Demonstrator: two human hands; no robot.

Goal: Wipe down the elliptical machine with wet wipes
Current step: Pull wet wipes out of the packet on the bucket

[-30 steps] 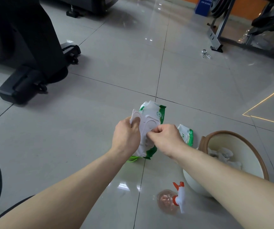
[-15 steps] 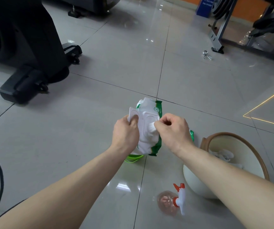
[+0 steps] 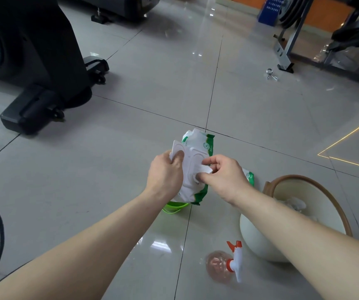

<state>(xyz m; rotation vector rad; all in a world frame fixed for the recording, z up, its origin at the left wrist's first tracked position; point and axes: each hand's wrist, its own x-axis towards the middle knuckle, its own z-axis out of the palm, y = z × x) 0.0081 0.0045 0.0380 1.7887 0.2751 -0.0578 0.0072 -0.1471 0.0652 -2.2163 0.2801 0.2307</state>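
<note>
Over the last half second the right hand (image 3: 224, 176) drew a wipe (image 3: 205, 169) corner out of the wet wipes pack (image 3: 198, 146), fingers (image 3: 210, 162) pinched on it. Left hand (image 3: 165, 172) gripped the pack, lid (image 3: 176, 148) open, above the floor (image 3: 152, 61). Elliptical machine (image 3: 33, 61) stood well apart on the left, so wiping likely hadn't started.

Behind the right grip (image 3: 224, 176), a second wipes pack (image 3: 249, 176) was mostly hidden; below the left grip (image 3: 165, 174), a green object (image 3: 174, 207) showed only its edge.
</note>
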